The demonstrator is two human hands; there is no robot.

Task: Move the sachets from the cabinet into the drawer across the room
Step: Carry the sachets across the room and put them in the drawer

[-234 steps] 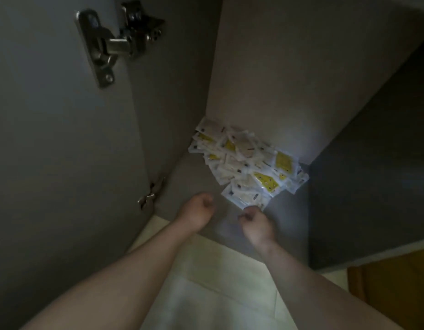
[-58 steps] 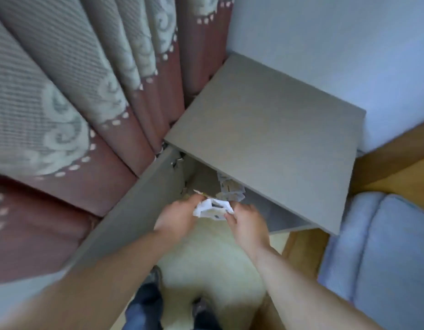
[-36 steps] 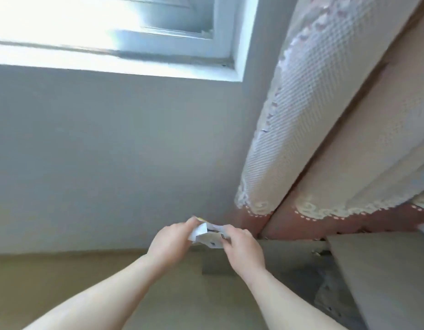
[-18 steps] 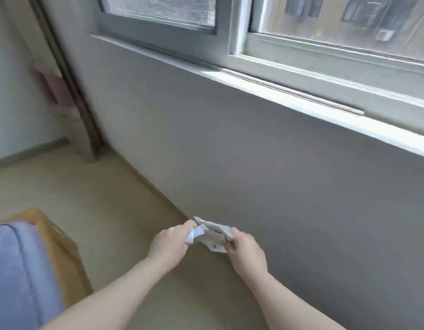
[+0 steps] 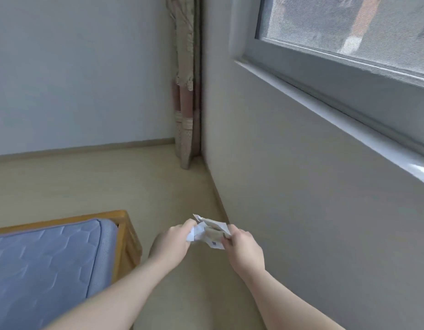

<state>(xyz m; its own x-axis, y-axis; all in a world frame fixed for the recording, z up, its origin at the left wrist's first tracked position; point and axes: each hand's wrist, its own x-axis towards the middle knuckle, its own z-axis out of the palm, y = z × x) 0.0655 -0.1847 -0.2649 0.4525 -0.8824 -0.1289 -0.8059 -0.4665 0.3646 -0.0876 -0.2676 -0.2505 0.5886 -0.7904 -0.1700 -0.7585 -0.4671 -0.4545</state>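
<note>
A bunch of white sachets (image 5: 209, 232) hangs between both of my hands at chest height, low in the middle of the view. My left hand (image 5: 174, 244) grips the bunch's left side with curled fingers. My right hand (image 5: 243, 246) grips its right side the same way. Neither the cabinet nor the drawer is in view.
A bed with a blue mattress (image 5: 47, 265) in a wooden frame (image 5: 125, 236) fills the lower left. A grey wall under a window sill (image 5: 349, 129) runs along the right. A tied curtain (image 5: 186, 98) hangs in the far corner. Beige floor (image 5: 111, 184) stretches ahead between bed and wall.
I took sachets from the cabinet pile and turned away from it to the left, past curtain and window. The view now faces along the wall towards the room's corner; both hands hold the bunch unchanged.
</note>
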